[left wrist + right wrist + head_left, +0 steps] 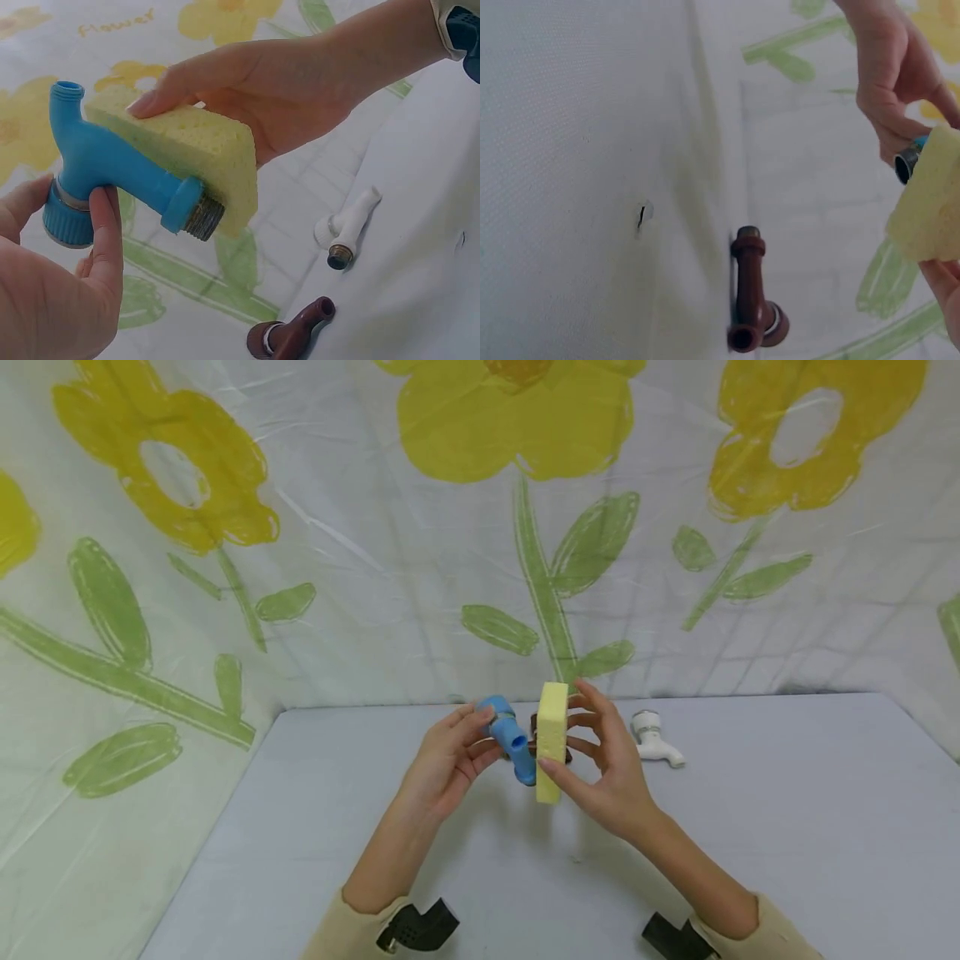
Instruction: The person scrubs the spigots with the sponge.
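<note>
My left hand grips a blue plastic faucet by its ribbed knob, fingers curled round it. The threaded metal end of the faucet points toward my right side in the left wrist view. In my right hand is a yellow sponge, pinched between thumb and fingers. The sponge stands on edge right beside the faucet body; in the left wrist view it lies behind the faucet and appears to touch it. From the right wrist, the sponge hides most of the faucet.
A brown faucet lies on the table behind my hands, mostly hidden in the head view. To the right of it lies a white faucet. The white table meets a flower-printed sheet at its far edge.
</note>
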Motion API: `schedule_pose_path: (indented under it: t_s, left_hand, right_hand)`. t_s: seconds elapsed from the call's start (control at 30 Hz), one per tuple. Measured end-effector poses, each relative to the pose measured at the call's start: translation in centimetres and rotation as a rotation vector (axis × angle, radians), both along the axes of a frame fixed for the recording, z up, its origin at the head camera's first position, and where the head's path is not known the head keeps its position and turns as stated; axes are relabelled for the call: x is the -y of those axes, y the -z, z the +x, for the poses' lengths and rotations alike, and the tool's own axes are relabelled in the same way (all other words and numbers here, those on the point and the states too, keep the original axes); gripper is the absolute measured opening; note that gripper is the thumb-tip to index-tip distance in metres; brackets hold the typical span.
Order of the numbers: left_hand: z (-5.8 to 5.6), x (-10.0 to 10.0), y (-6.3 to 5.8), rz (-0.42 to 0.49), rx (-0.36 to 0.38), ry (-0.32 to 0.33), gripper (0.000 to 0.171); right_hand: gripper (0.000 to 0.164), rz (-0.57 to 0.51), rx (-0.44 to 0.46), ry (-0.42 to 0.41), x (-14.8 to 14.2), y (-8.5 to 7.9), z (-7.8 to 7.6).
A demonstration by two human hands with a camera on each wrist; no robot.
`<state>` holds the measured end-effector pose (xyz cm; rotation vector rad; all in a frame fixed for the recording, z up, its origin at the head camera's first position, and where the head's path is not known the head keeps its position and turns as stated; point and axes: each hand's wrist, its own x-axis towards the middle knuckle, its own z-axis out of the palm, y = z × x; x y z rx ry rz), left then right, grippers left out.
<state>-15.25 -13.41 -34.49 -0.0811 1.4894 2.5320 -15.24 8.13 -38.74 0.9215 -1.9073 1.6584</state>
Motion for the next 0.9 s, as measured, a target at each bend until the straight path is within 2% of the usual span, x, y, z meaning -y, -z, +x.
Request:
schedule_pose_path:
  t_s: [0.1,0.27,0.4,0.5,0.63,0.73,0.9]
  left_hand:
    - [0.1,-0.2,0.2,-0.033,-0.015,0.041,0.009]
    - [0.3,-0.7,0.7,-0.071,-0.043,0.096,0.018]
    - [0.4,-1.3,0.8,-0.071,-0.039,0.077,0.017]
    - [0.6,-1.7,0.8,-0.081,-0.03,0.047,0.025]
    - [0.7,-1.8,0.9,-0.101,-0.061,0.058,0.036]
    - [0.5,-1.5,0.9,-0.144,-0.118,0.118,0.042]
    - [0.3,-0.6,1.0,-0.231,-0.252,0.272,0.051]
  right_hand:
    - [0.09,0.025,0.04,0.034,0.1,-0.1,0.1]
    - [0.085,0.07,0.071,0.102,0.3,-0.3,0.4]
    - [0.085,0.069,0.049,0.13,0.3,-0.5,0.5]
    - [0.085,0.056,0.037,0.143,0.3,-0.6,0.5]
    - [0.083,0.032,0.04,0.162,0.2,-0.7,0.4]
    - [0.083,0.009,0.048,0.181,0.0,-0.8,0.2]
    - [0.083,-0.01,0.061,0.226,-0.2,-1.0,0.2]
